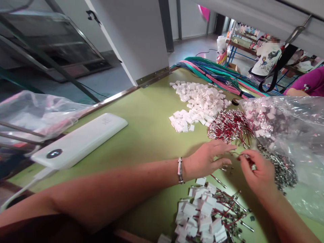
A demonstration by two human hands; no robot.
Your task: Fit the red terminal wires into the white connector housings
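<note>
Nearest me lies a finished pile (202, 216) of white housings already on red wires, too many to count, just below my two wrists. One white power bank (78, 140) sits well off to the left on the green worktop (146, 135), and two clear bags flank me, one at the left edge (37, 111) and one on the right (286, 131), which crowds my right hand (258, 172). Ahead are one heap of loose housings (199, 104), one tangle of red wires (229, 126) just beyond my fingers, and coloured cables (215, 74) behind. My left hand (207, 158), one bracelet (180, 170) at its wrist, is loosely spread, fingertips touching a single wire (236, 154). My right hand pinches that wire's other end, low between both hands.
</note>
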